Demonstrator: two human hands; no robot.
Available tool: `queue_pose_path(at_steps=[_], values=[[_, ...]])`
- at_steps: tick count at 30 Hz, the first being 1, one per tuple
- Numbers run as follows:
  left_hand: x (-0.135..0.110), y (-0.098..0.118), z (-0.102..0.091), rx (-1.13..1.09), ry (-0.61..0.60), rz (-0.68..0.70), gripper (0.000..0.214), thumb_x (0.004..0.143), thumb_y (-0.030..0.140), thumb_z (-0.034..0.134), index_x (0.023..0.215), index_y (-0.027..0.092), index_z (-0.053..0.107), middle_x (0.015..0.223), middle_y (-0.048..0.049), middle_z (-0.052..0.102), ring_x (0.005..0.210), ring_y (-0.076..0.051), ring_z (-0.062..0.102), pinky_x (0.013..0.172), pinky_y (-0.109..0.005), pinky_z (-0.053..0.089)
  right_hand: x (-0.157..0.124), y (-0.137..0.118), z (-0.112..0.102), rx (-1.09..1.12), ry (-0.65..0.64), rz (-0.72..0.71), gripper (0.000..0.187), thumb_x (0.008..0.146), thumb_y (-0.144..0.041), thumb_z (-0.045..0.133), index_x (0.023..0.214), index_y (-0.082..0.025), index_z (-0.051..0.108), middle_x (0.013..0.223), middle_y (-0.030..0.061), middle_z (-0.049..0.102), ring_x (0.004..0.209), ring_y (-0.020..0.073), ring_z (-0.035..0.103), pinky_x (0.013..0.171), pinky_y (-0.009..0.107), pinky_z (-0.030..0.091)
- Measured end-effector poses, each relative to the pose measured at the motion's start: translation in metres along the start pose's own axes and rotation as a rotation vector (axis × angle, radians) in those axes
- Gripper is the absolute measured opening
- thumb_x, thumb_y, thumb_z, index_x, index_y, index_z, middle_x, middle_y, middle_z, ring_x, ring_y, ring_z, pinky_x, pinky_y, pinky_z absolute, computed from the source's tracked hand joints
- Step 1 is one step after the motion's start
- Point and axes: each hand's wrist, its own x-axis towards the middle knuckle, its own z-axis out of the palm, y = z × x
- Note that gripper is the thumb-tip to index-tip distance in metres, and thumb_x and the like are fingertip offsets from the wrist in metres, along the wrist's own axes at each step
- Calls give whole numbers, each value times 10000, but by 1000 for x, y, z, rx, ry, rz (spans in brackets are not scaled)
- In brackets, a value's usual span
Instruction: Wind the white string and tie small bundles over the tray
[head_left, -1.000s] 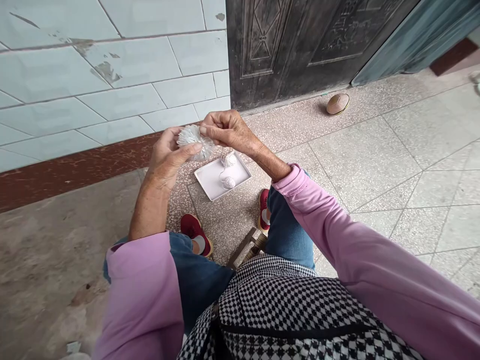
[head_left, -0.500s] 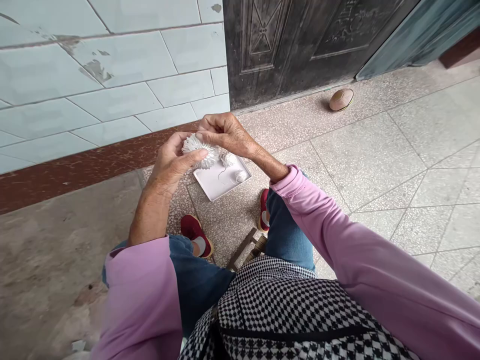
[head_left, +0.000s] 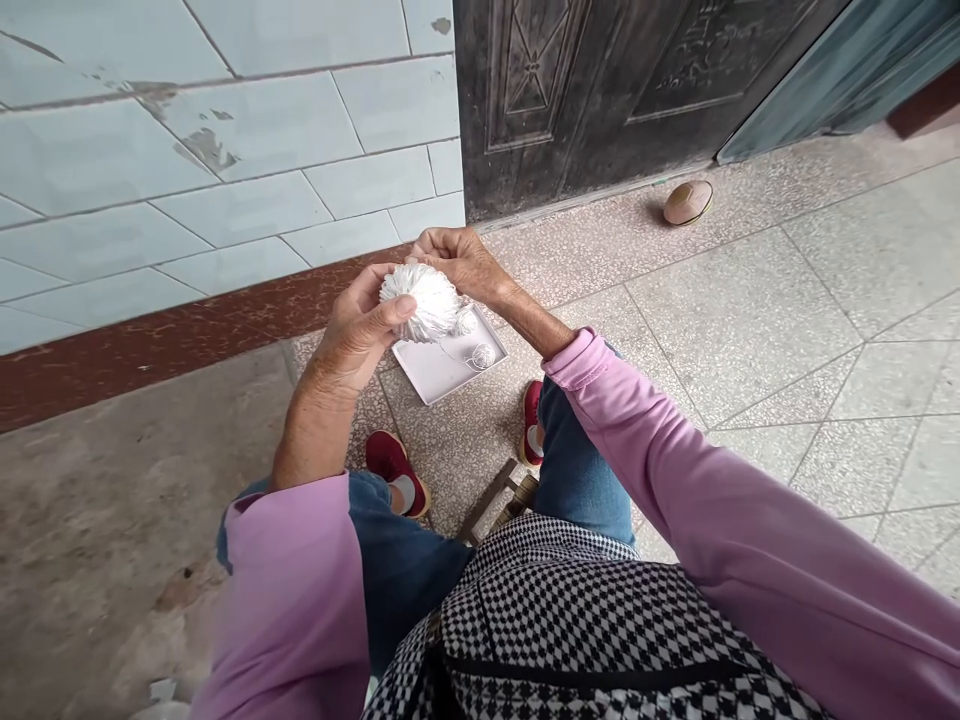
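A fluffy white yarn pompom point(head_left: 424, 303) is held above the tray by my left hand point(head_left: 358, 325), thumb across its near face and fingers behind it. At the pompom's upper right edge, my right hand point(head_left: 459, 262) is closed in a pinch; its fingertips are partly hidden behind the yarn. Below lies a shallow white tray point(head_left: 435, 378) on the floor. Inside it are a small ball of white yarn point(head_left: 481, 356) and another white yarn ball point(head_left: 465, 321), partly covered by the pompom. A thin strand runs across the tray.
My red shoes point(head_left: 390, 458) stand on either side near the tray, with a low wooden stool point(head_left: 491, 500) beneath me. A light tiled wall point(head_left: 247, 170) and a dark carved door point(head_left: 570, 110) rise ahead. A pinkish ball point(head_left: 688, 202) rests by the door.
The pompom has turned in my hands, so its rounder, fuller side now faces up. My right fingers have shifted to its far edge. The view has moved slightly.
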Motion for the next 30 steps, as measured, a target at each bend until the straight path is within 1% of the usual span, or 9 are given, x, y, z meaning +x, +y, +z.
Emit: queue_pose_path(at_steps=[5,8,10,13,17,20,23,26,30], values=[[2,7,-1,-162,101,102,713,727,681,1154,1093,245,725,1307,-191,830,1505,-496,760,1174,-642,737,-3,14,15,-139,-75,-29,627,1335,-541,802,863,-250,511,761,-59,483,751,142,435,694,263,393],[4,10,-7,-222,248,129,683,692,609,1157,1064,248,711,1321,-177,862,1562,-444,688,1218,-588,712,-12,20,23,-254,-167,-76,531,1323,-449,807,897,-228,579,756,-54,529,762,148,487,737,273,410],[7,8,-16,-209,281,122,680,657,546,1162,1094,261,726,1318,-143,870,1520,-405,680,1195,-547,696,-19,20,28,-304,-227,-121,428,1320,-323,761,929,-210,631,777,-41,571,776,154,529,767,283,428],[13,1,-31,-138,251,139,705,680,517,1171,1151,284,701,1289,-95,842,1423,-366,694,1162,-548,662,-29,14,31,-330,-283,-180,376,1319,-219,684,945,-202,650,807,-31,586,804,160,556,796,290,441],[21,-12,-47,-82,305,139,810,683,524,1215,1211,296,644,1232,-29,802,1276,-319,723,1123,-569,649,-37,-6,30,-292,-301,-169,411,1356,-322,712,965,-195,696,781,-48,535,798,162,507,764,304,424],[24,-20,-54,-33,311,98,864,682,528,1236,1264,293,642,1256,-17,812,1237,-306,745,1092,-557,659,-40,-23,28,-222,-244,-89,405,1326,-396,814,975,-204,754,725,-65,469,735,164,465,705,326,416],[24,-24,-51,27,291,75,901,730,594,1250,1318,299,633,1272,-18,837,1207,-305,761,1069,-550,663,-40,-37,24,-138,-173,-68,471,1305,-469,880,937,-222,723,701,-75,445,691,147,412,657,311,411],[18,-22,-37,70,284,58,955,700,691,1265,1309,300,641,1228,-27,853,1129,-303,754,1012,-522,654,-39,-46,16,-65,-115,-104,520,1316,-514,872,929,-228,678,716,-69,494,701,133,419,638,272,429],[7,-13,-14,6,258,17,889,613,614,1269,1241,285,733,1233,-52,883,1132,-308,760,955,-487,658,-39,-52,4,-40,-15,-71,469,1312,-531,873,974,-242,723,729,-49,549,734,152,506,665,288,481]])
